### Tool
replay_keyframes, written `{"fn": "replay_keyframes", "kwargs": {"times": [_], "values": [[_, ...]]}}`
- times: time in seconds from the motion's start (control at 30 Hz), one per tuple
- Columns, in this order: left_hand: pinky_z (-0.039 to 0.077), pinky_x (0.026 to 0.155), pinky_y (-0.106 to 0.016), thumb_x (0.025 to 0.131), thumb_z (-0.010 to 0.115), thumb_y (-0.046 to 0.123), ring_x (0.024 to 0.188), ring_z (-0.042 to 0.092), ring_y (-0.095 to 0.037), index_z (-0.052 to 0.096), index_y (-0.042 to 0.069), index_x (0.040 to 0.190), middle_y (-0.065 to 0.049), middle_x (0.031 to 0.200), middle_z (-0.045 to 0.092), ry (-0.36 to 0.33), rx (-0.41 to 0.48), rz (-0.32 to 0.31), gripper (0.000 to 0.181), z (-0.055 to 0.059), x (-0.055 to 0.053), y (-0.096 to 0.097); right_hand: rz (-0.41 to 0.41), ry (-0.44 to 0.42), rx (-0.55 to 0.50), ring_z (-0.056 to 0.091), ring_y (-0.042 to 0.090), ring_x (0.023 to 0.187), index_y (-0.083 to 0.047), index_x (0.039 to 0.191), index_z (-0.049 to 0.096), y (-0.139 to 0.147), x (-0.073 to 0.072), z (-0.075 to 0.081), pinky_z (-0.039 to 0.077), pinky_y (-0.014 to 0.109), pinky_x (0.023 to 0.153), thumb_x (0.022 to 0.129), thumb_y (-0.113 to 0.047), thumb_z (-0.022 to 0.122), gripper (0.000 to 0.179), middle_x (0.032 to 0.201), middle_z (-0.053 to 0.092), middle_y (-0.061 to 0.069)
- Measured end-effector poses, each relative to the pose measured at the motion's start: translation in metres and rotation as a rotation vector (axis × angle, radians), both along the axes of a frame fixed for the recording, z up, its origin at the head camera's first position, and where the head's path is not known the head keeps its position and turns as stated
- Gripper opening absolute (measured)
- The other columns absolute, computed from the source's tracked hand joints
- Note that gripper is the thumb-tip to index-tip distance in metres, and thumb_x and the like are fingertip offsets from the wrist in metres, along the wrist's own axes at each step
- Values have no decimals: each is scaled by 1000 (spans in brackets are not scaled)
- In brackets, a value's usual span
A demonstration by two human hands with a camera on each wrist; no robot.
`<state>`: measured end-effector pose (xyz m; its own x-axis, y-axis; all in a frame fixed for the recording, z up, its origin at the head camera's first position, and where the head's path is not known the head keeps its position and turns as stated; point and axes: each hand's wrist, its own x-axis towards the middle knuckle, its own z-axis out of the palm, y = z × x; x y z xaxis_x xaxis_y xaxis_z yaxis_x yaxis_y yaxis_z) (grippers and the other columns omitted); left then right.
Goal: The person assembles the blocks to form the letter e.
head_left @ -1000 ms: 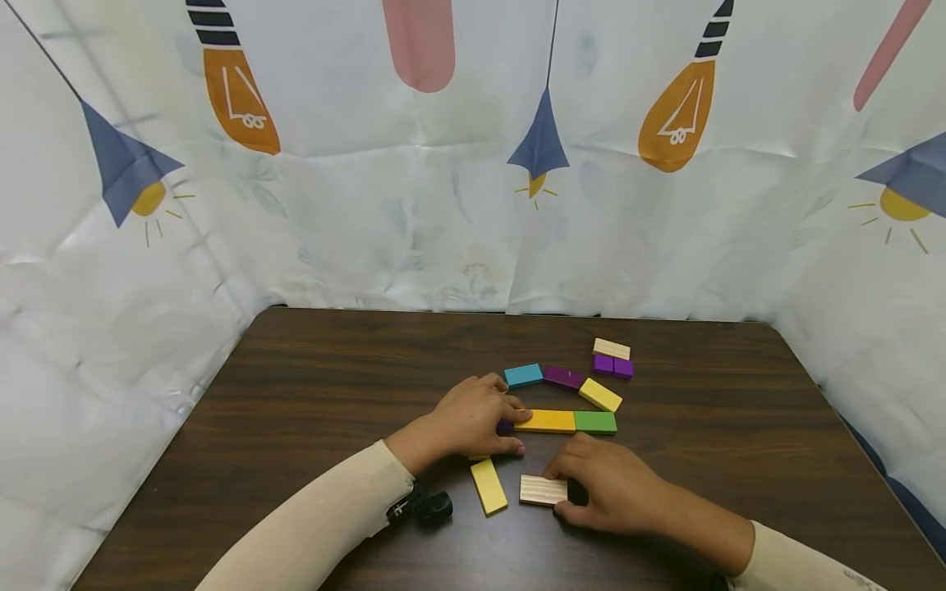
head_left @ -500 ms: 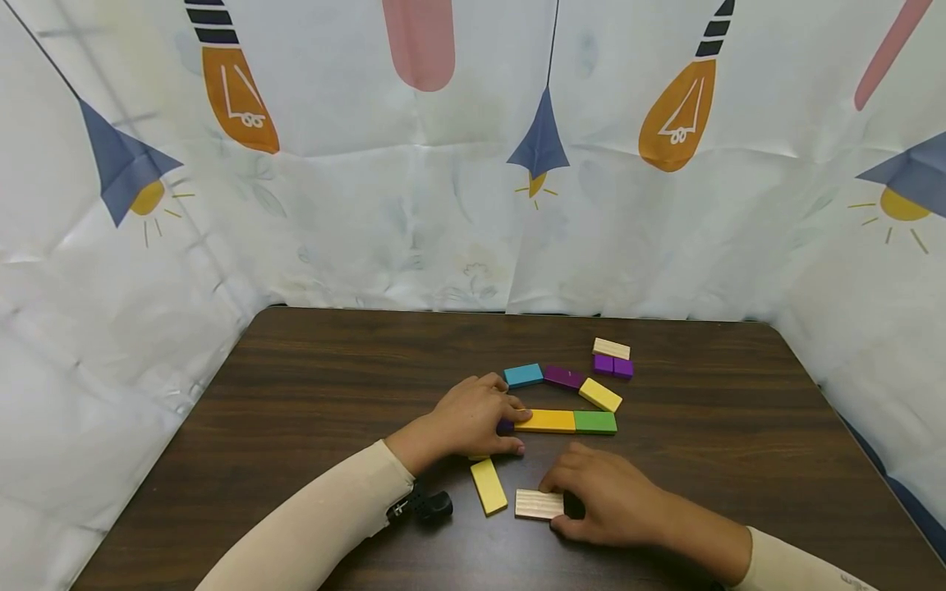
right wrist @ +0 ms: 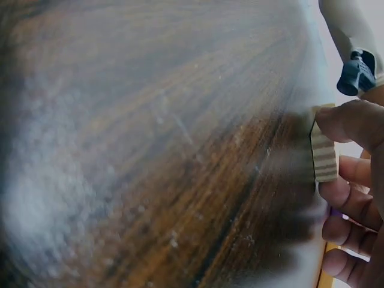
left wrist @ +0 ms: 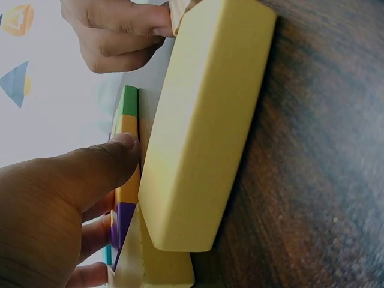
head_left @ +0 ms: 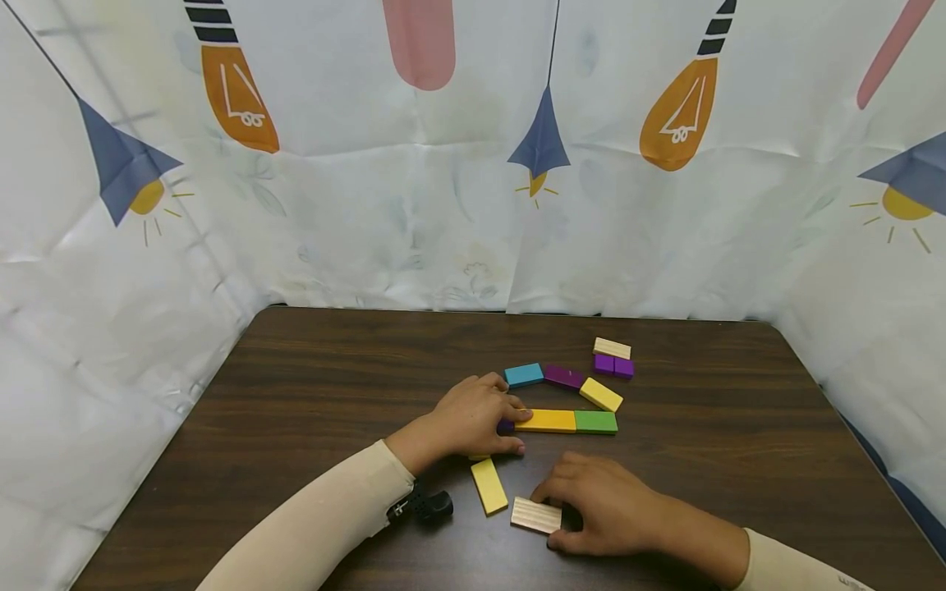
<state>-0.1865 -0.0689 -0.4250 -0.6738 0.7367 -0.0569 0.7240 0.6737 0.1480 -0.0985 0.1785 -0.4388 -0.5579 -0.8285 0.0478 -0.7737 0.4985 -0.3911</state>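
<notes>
In the head view my right hand (head_left: pixel 609 505) pinches a plain wooden block (head_left: pixel 535 515) by its right end, thumb on the near side and fingertips on the far side. The block lies slanted, just right of a yellow block (head_left: pixel 489 487). My left hand (head_left: pixel 476 414) rests over the left end of a straight row, one finger on the orange block (head_left: pixel 550 421). A green block (head_left: pixel 595 423) continues that row to the right. The left wrist view shows a purple block (left wrist: pixel 125 225) beside the left fingers, and another yellow block (left wrist: pixel 168 267) under the near one's end.
Behind the row, a blue block (head_left: pixel 523 375), a dark purple block (head_left: pixel 563 377) and a yellow block (head_left: pixel 601 395) form a bend. Farther back lie two small purple blocks (head_left: pixel 613 366) and a plain wooden block (head_left: pixel 612 348). A printed curtain (head_left: pixel 414 230) stands behind the brown table (head_left: pixel 355 353).
My right hand has drawn the plain wooden block nearer and slightly left, and turned it from straight to slanted. The left hand has stayed in place.
</notes>
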Motion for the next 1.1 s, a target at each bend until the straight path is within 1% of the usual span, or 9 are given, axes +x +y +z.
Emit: {"fn": "replay_keyframes", "kwargs": {"times": [0.3, 0.53, 0.9, 1.1], "values": [[43, 106, -45, 92, 69, 60, 130, 50, -21, 66, 34, 138, 18, 131, 65, 2, 1, -4, 53, -1, 0, 0, 32, -10, -8, 47, -5, 89, -30, 121, 69, -2, 0, -2, 44, 17, 73, 91, -50, 74, 36, 100, 54, -21], [43, 106, -45, 92, 69, 60, 130, 50, -21, 66, 34, 138, 18, 132, 65, 6, -3, -7, 53, 0, 0, 0, 31, -40, -11, 47, -6, 88, -30, 121, 69, -4, 2, -1, 43, 17, 72, 93, -53, 72, 37, 99, 53, -21], [43, 106, -44, 92, 69, 60, 130, 49, -21, 66, 34, 139, 18, 133, 65, -4, 1, 1, 53, 1, -1, 0, 29, -33, -1, 46, -7, 86, -29, 124, 68, -7, 2, 0, 42, 16, 69, 91, -58, 72, 44, 97, 52, -22], [43, 106, -44, 92, 70, 59, 130, 49, -21, 67, 33, 137, 19, 131, 65, -8, 10, -2, 52, 1, 0, 0, 39, -27, -5, 45, -7, 86, -29, 123, 68, -8, 3, -1, 42, 16, 70, 91, -59, 71, 44, 96, 52, -23]]}}
